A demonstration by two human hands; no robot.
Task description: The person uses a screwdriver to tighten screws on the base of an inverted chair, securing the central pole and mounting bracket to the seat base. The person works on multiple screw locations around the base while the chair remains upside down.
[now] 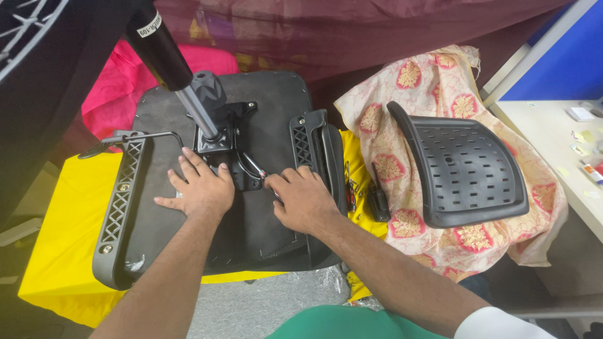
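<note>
An upturned office chair seat lies on a yellow cloth, its black underside facing up. A metal mechanism plate with a gas lift cylinder stands at its middle. My left hand rests flat on the seat just below the plate, fingers spread. My right hand is closed on a small tool with a thin metal shaft, its tip by the plate's lower right corner. Grey lattice armrest brackets sit at the left and right of the seat.
A black perforated chair back lies on a floral cloth to the right. Small tools lie between seat and back. A pale desk with small items is at far right. Pink fabric lies behind the seat.
</note>
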